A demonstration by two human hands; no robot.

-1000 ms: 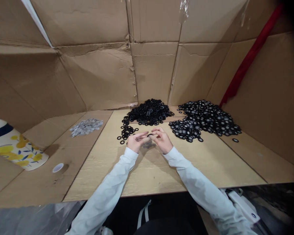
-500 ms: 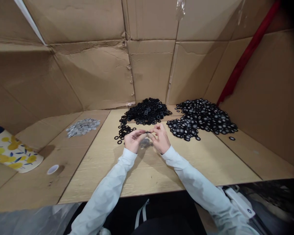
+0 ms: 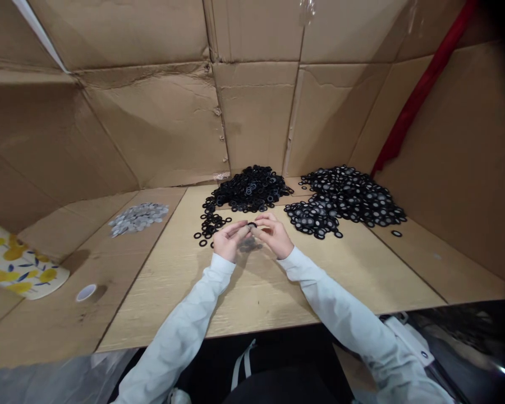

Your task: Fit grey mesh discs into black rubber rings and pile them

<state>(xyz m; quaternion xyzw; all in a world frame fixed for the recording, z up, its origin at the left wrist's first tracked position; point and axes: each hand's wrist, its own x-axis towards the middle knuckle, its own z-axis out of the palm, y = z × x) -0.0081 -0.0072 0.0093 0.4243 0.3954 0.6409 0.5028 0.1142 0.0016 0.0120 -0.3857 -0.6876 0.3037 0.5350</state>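
My left hand (image 3: 229, 241) and my right hand (image 3: 275, 235) meet over the middle of the board, both pinching one small black ring (image 3: 252, 224) between their fingertips. Something pale shows at the ring, too small to make out. Below the fingers lie a few grey, clear-looking discs (image 3: 249, 245). Behind my hands rises a heap of black rings (image 3: 252, 188), with loose rings (image 3: 210, 223) spread at its left. To the right is a large heap of black rings with pale centres (image 3: 353, 196). A pile of pale grey discs (image 3: 138, 219) lies at the left.
Cardboard walls (image 3: 261, 118) enclose the back and sides. On the left stand a yellow-flowered container (image 3: 21, 264) and a small white round lid or cup (image 3: 86, 292). A red strip (image 3: 421, 90) hangs at the right. The board's front edge (image 3: 273, 330) is near my forearms.
The view has shifted slightly. My right fingers have closed lower around the ring, and the black ring now shows more clearly between both hands.
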